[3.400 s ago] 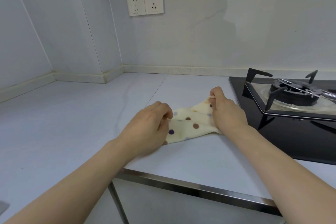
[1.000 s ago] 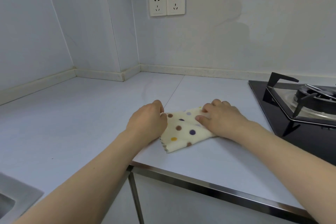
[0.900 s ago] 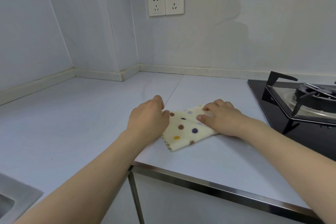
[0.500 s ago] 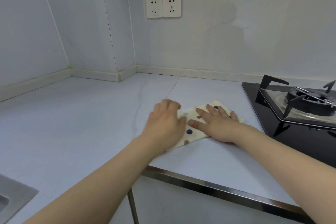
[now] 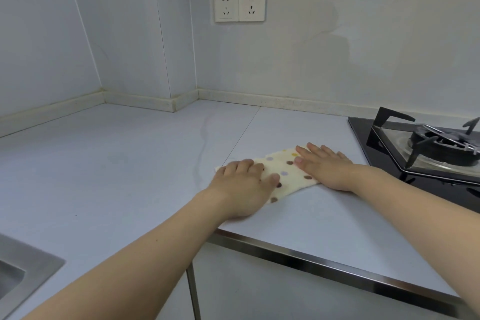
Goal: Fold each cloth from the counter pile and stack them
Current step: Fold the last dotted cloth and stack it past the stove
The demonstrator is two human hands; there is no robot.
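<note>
A small cream cloth with coloured dots lies folded and flat on the pale counter, a little left of the stove. My left hand presses flat on its left part with fingers straight. My right hand lies flat on its right part, fingers spread and pointing left. Both hands cover much of the cloth. No other cloth or pile is in view.
A black gas stove with a pan support stands at the right. A steel sink corner shows at the lower left. The counter's metal front edge runs below the hands. Two wall sockets sit on the back wall.
Both hands went from pinching the cloth's edges to lying flat on it. The cloth now lies a little farther back and right, smoothed under the palms.
</note>
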